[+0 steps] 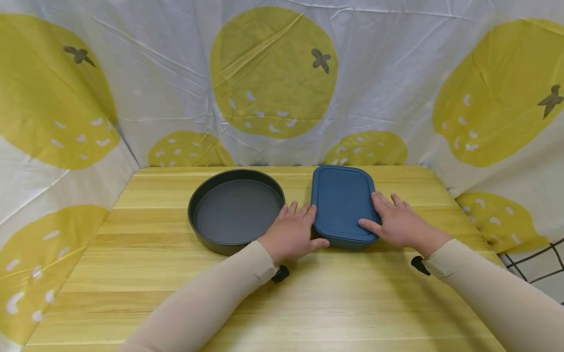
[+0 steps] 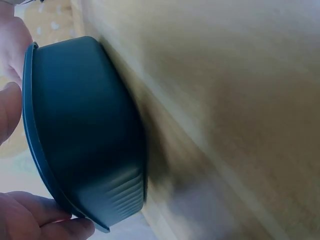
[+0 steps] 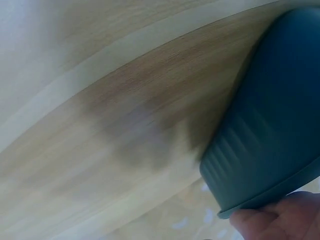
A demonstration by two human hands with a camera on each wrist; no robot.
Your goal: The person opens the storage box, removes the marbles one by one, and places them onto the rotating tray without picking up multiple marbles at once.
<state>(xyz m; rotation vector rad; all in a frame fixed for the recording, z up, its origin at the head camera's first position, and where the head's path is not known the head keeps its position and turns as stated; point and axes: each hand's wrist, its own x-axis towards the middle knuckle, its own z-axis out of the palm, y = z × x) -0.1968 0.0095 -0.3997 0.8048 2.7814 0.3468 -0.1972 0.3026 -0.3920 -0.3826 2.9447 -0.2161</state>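
Note:
A blue rectangular lidded food container (image 1: pixel 343 202) rests on the wooden table, its lid on. My left hand (image 1: pixel 291 235) lies along its left side, fingers extended, thumb near the front left corner. On the opposite side, my right hand (image 1: pixel 400 223) touches the right edge, with its thumb reaching over the lid. In the left wrist view, fingertips (image 2: pixel 75 229) meet the lid rim of the container (image 2: pixel 85 120). The right wrist view shows fingers (image 3: pixel 280 220) against the rim near the ribbed end wall (image 3: pixel 245 150). The container's underside is hidden.
A dark grey round pan (image 1: pixel 238 211) stands just left of the container, beside my left hand. The wooden table (image 1: pixel 314 309) reaches back to a white cloth (image 1: pixel 166 71) with yellow fruit prints. A black wire grid (image 1: pixel 551 260) shows at the right.

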